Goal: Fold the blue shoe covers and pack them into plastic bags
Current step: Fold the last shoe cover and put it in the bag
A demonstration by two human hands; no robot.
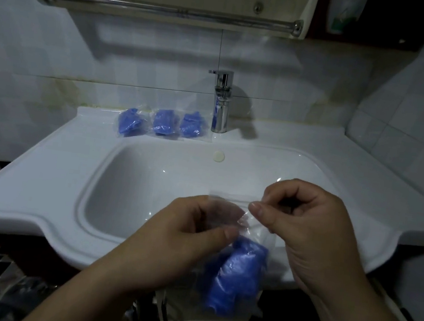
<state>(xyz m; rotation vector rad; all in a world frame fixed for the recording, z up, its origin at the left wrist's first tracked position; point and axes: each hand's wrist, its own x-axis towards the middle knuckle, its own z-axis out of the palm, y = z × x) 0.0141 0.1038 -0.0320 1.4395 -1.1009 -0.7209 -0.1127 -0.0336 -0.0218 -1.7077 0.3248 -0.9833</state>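
Blue shoe cover point(235, 271), where was it at that point?

– Lower middle of the frame, all scrunched up inside a clear plastic bag point(254, 229) that hung over the front rim of the sink point(43, 165).

And the hands?

– Both pinched the bag's top. The left hand point(182, 237) had thumb and curled fingers on its left side, the right hand point(312, 227) had thumb and forefinger on the right edge. Three packed bags point(161, 124) lay in a row upper centre, on the back rim just left of the faucet point(221, 102).
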